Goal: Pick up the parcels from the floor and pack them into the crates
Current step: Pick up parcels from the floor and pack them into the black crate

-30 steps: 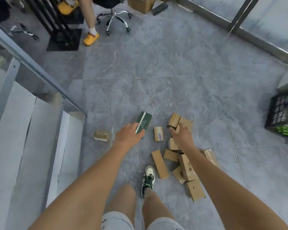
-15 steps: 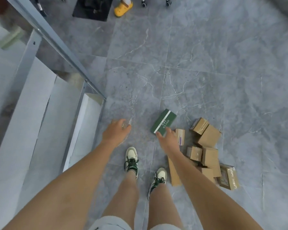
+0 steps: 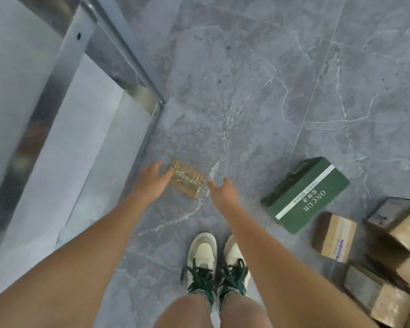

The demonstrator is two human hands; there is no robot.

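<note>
The person is bent low over the grey floor (image 3: 282,91), both arms stretched down to a small tape-wrapped parcel (image 3: 187,182) that lies flat by itself, near the foot of a metal frame (image 3: 152,100) and well apart from the other boxes; I'd guess both hands go to it because it sits off alone and the shiny tape looks slippery. The left hand (image 3: 152,179) has its fingers spread and relaxed, touching or all but touching the parcel's near end; the right hand (image 3: 223,191) reaches for the other end with fingers apart, not closed on anything; nothing is lifted yet. To the right lies a green box (image 3: 305,195), tilted on the tiles, with a white stripe and the word "ONCUR" in white; smaller print beside it is too blurred to read. Beyond it a heap of brown boxes (image 3: 334,235) waits; one carries a label I cannot make out. No crate shows from here. White shoes (image 3: 201,254) with dark green laces stand just behind the hands.
</note>
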